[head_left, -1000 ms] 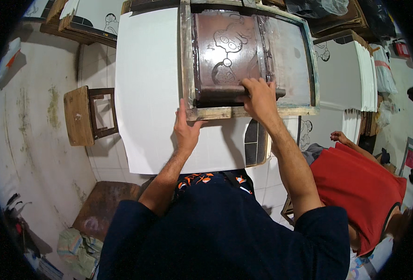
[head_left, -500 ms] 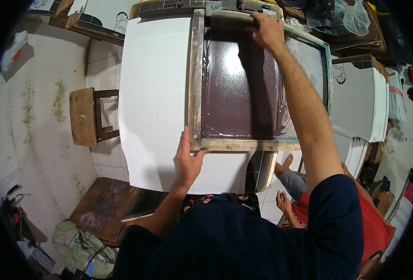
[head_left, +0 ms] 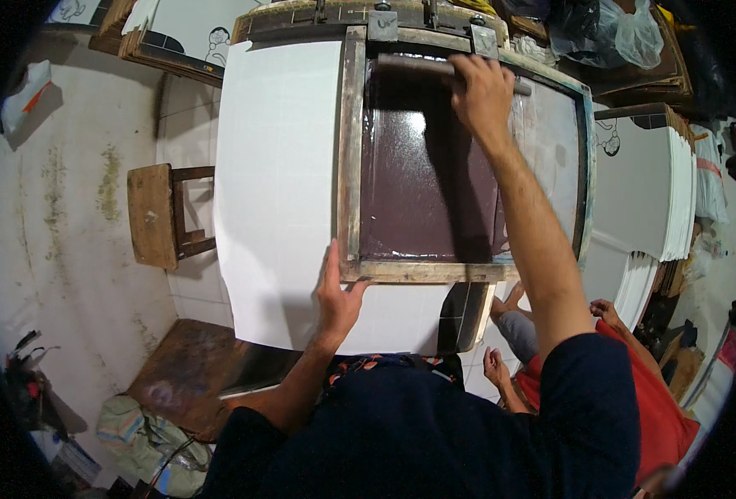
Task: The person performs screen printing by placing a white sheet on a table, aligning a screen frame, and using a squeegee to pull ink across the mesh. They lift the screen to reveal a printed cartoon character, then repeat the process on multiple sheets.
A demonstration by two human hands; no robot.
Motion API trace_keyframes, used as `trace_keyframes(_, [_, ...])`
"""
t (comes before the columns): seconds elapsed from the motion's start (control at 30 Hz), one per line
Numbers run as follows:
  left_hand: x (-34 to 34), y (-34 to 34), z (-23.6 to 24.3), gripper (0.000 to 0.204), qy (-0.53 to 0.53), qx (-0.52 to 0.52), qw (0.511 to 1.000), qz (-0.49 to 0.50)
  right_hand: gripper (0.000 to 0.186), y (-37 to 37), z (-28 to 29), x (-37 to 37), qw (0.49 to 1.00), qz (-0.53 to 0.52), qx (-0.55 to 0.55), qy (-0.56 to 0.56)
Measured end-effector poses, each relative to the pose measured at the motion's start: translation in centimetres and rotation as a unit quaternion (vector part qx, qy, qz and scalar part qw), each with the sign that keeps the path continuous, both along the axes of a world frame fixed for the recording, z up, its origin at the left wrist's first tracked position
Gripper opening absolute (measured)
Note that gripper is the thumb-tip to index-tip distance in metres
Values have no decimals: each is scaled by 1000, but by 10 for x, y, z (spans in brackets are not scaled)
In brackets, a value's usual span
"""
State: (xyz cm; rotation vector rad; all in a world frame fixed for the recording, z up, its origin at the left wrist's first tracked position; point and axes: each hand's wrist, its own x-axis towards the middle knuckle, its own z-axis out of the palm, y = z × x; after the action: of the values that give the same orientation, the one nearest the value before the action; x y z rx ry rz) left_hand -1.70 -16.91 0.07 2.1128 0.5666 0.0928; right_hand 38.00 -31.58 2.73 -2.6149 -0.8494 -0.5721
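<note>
A wooden-framed printing screen (head_left: 351, 150) lies over a large white sheet (head_left: 276, 183). Dark, glossy brownish-purple ink (head_left: 418, 200) covers much of its mesh. My right hand (head_left: 482, 93) is closed around a squeegee (head_left: 413, 66), a long dark bar lying crosswise just inside the screen's far rail. Motion smears the bar a little. At the near left corner of the frame is my left hand (head_left: 339, 306), its index finger stretched along the outer side and its thumb spread along the near rail. The squeegee's lower edge is hidden from this angle.
Metal clamps (head_left: 383, 27) sit at the screen's far rail. Stacked printed sheets (head_left: 634, 183) stand at the right, others (head_left: 181, 37) at the far left. A wooden stool (head_left: 150, 216) is on the left. Someone in a red shirt (head_left: 650, 407) sits close by my right side.
My right hand has drawn the squeegee toward me, away from the far rail, uncovering the clamps there. My left hand keeps its place at the frame corner. The whole view has shifted slightly.
</note>
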Motion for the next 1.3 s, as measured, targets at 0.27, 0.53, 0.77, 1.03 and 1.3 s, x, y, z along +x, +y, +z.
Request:
trace_keyframes(0.27, [2,0,3,99,-8,-64,998,27,42,4,3,-19,994,-29,-65,86])
trace_keyframes(0.53, [1,1,-3,96,13,-71,997,34,50,-69,38,-274,972,-17,-58,227])
trace_keyframes(0.77, [22,4,48,99,-66,-151,986,18,47,-78,68,-307,992,-22,9,120])
trace_keyframes(1.03, [77,-3,212,105,-314,-210,925,-32,54,-82,230,-210,987,-23,56,-146])
trace_keyframes(1.3, [83,40,213,86,-281,-178,931,-149,75,-42,355,-120,985,-44,48,-159])
